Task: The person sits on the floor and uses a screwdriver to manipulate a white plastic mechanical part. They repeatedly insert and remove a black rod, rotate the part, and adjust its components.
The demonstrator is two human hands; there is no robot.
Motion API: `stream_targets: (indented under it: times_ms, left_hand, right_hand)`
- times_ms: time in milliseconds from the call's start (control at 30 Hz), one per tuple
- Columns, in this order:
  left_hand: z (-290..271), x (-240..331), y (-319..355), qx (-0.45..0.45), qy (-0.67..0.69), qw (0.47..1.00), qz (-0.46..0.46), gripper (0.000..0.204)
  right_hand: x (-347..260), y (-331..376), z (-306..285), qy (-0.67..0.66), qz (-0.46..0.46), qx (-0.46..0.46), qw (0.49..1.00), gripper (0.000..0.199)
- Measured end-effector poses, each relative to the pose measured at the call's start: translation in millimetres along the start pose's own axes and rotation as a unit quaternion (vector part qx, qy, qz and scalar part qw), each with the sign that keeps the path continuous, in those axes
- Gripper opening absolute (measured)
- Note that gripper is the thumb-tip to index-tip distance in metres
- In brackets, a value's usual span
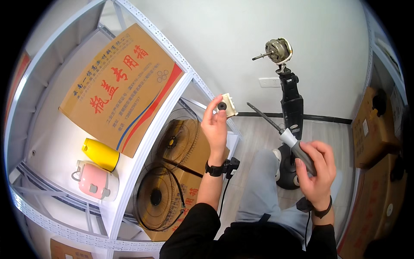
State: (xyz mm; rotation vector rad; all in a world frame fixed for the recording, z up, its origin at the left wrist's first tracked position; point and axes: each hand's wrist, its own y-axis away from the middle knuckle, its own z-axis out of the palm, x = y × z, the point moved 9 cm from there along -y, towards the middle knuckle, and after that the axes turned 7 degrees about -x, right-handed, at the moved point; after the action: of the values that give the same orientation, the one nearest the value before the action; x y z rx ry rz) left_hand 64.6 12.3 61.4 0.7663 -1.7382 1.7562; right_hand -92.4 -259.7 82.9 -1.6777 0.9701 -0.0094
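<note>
My left hand [214, 127] is raised beside the shelf and pinches a small cream plastic piece [230, 105] with a round black knob on its face. My right hand [319, 173] is wrapped round the grey handle of a screwdriver [290, 138], whose dark shaft points up and to the left. Beyond it stands a black fan post [292, 105] on a round black base [286, 175] by my leg. At the top of the post sits a bare fan motor [277, 51], its thin shaft sticking out leftward and a white cable looped round it. The screwdriver tip touches nothing.
On the left, a white metal shelf [148, 125] bears a large cardboard box [123, 86], a yellow container [101, 154] and a pink appliance [92, 179]. Wire fan guards [157, 211] lean on boxes below. More cardboard boxes [374, 134] stand at the right.
</note>
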Motion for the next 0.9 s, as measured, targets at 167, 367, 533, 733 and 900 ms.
stream_targets:
  times_ms: [167,367,533,733,900]
  left_hand:
    - [-5.8,-3.7,1.8,-0.012,0.016,1.0,0.025,0.04]
    - [-1.0,-11.8,1.2,-0.012,0.004,1.0,0.013,0.039]
    - [11.5,-1.6,3.3,-0.016,-0.042,0.997,0.056,0.043]
    - [26.8,9.8,10.7,-0.03,-0.23,0.965,0.12,0.047]
    - [36.8,10.0,15.1,-0.029,-0.254,0.957,0.139,0.052]
  right_hand:
    - [-9.6,2.7,4.0,-0.031,0.014,-0.003,0.999,0.035]
    - [-19.6,-0.1,3.2,-0.011,-0.028,-0.007,1.0,0.035]
    - [-19.7,-3.4,7.8,-0.001,-0.035,-0.019,0.999,0.035]
    - [-10.6,-1.8,14.5,0.017,-0.003,-0.044,0.999,0.034]
    - [-2.8,0.0,20.0,0.049,-0.025,-0.052,0.997,0.036]
